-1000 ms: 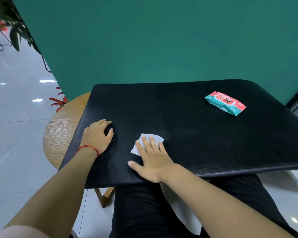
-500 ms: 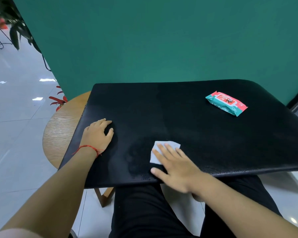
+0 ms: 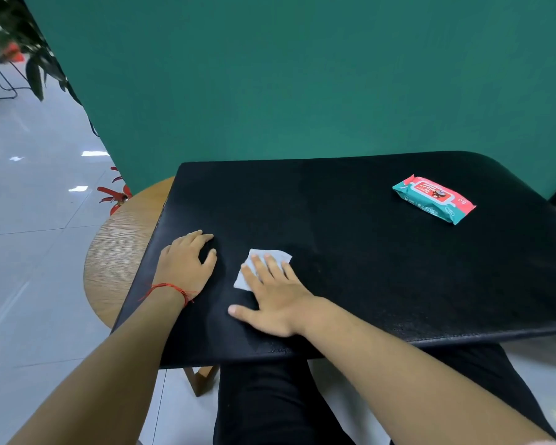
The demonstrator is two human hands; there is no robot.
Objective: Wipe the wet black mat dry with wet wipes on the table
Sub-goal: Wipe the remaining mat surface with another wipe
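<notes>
A large black mat (image 3: pixel 350 239) covers most of the round wooden table (image 3: pixel 119 252). A white wet wipe (image 3: pixel 256 264) lies flat on the mat's near left part. My right hand (image 3: pixel 270 297) presses on it with straight, spread fingers, the thumb out to the left on the mat. My left hand (image 3: pixel 185 261) rests on the mat's left edge, fingers bent at the tips, holding the mat down. A red string is tied round that wrist. Faint damp smears show on the mat near the wipe.
A teal and pink wet-wipe pack (image 3: pixel 434 199) lies on the mat's far right. A green wall (image 3: pixel 302 75) stands right behind the table. My black-trousered legs (image 3: pixel 270 406) are under the near edge. Tiled floor and a plant (image 3: pixel 29 59) lie to the left.
My right hand slid the wipe to the right and toward the near edge, then back left and away to near the left hand. The left hand stayed put.
</notes>
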